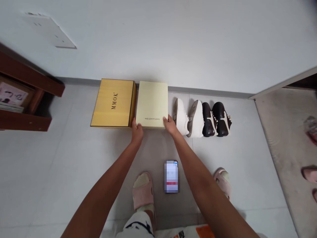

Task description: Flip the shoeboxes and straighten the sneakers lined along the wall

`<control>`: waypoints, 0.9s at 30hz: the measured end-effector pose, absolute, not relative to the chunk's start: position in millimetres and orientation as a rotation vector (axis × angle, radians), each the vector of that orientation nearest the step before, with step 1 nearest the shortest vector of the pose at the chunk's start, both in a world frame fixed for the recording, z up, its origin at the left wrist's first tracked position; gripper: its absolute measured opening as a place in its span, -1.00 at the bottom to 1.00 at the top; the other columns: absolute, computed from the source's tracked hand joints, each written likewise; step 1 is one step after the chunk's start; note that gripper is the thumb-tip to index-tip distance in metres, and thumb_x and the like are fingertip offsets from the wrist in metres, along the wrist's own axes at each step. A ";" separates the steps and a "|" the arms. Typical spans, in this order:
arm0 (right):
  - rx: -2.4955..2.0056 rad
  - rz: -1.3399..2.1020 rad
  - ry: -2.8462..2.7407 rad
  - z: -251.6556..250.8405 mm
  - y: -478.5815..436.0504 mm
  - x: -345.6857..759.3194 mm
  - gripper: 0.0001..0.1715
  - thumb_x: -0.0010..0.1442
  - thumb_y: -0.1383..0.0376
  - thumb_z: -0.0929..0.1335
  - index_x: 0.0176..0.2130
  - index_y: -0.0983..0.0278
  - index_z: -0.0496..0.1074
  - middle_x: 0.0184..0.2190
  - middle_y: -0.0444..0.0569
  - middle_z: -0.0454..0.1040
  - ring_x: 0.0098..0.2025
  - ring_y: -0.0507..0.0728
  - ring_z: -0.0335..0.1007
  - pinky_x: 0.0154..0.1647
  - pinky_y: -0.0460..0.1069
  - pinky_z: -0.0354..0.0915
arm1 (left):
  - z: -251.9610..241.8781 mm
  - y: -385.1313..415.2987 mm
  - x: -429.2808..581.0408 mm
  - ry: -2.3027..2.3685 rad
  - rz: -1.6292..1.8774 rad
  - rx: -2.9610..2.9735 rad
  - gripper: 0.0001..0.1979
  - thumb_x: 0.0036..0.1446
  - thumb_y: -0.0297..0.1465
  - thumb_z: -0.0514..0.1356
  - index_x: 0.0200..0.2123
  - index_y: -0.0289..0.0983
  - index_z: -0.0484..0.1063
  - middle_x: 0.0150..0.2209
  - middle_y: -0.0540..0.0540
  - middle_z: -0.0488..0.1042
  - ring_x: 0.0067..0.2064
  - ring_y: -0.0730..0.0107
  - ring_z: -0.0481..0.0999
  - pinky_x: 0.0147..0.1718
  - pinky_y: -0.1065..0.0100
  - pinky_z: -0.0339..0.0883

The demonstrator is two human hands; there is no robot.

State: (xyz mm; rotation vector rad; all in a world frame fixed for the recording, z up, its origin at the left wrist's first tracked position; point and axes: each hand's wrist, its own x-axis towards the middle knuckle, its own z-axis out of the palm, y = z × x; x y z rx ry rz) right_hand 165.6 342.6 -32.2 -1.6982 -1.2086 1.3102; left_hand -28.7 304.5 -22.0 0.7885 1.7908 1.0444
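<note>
A pale cream shoebox (153, 102) marked MEIZHIYUAN stands by the wall, between my two hands. My left hand (137, 131) grips its near left corner, thumb near the lid's edge. On the near right corner my right hand (170, 124) is closed, thumb on top. The fingers under and behind the box sides are hidden. Close on the left is a yellow box (112, 103) lettered MMOK. To the right, white shoes (182, 115) and dark brown shoes (220, 119) lie on their sides in a row along the wall.
A phone (171, 177) with a blurred screen lies on the tiled floor between my feet in pink slippers (143, 195). At left stands a brown wooden shelf (27, 122). A doorway at right shows more footwear (309, 173). A wall socket plate (51, 31) is at upper left.
</note>
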 end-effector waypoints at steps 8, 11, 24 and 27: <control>-1.683 1.190 -1.027 -10.0 303.0 237.6 -0.23 0.32 -0.12 0.33 0.33 0.22 0.39 0.36 0.06 0.40 0.44 0.28 0.25 0.48 0.24 0.15 | 19.3 260.6 11.1 1.826 1.033 1.186 -0.31 0.36 -0.29 0.11 0.48 -0.24 0.03 0.51 -0.32 0.04 0.53 0.07 0.00 0.48 0.06 -0.08; -1.736 1.102 -1.019 -2.1 287.3 289.8 -0.30 0.30 -0.07 0.35 0.26 0.24 0.45 0.27 0.09 0.50 0.38 0.31 0.35 0.44 0.27 0.20 | 24.5 264.5 53.3 1.629 0.937 1.358 -0.37 0.31 -0.35 0.13 0.42 -0.22 0.17 0.43 -0.31 0.19 0.46 0.01 0.16 0.43 0.01 0.04; -2.234 1.010 -1.323 -32.5 257.6 364.2 -0.48 -0.11 0.32 0.59 -0.12 0.24 0.48 -0.14 0.04 0.62 -0.01 0.30 0.56 0.11 0.20 0.44 | -5.9 286.6 189.3 1.284 0.125 2.106 -0.60 0.34 -0.55 -0.04 0.13 -0.41 0.45 0.02 -0.57 0.51 0.15 -0.18 0.46 0.14 -0.06 0.28; -2.260 0.974 -1.327 -39.2 259.5 361.0 -0.59 -0.06 0.22 0.57 -0.25 0.22 0.41 -0.31 -0.07 0.56 -0.18 0.23 0.50 -0.02 0.15 0.46 | -9.6 294.8 187.1 1.333 0.105 2.086 -0.60 0.39 -0.51 -0.09 0.08 -0.41 0.49 -0.03 -0.55 0.49 0.06 -0.18 0.50 0.06 -0.06 0.30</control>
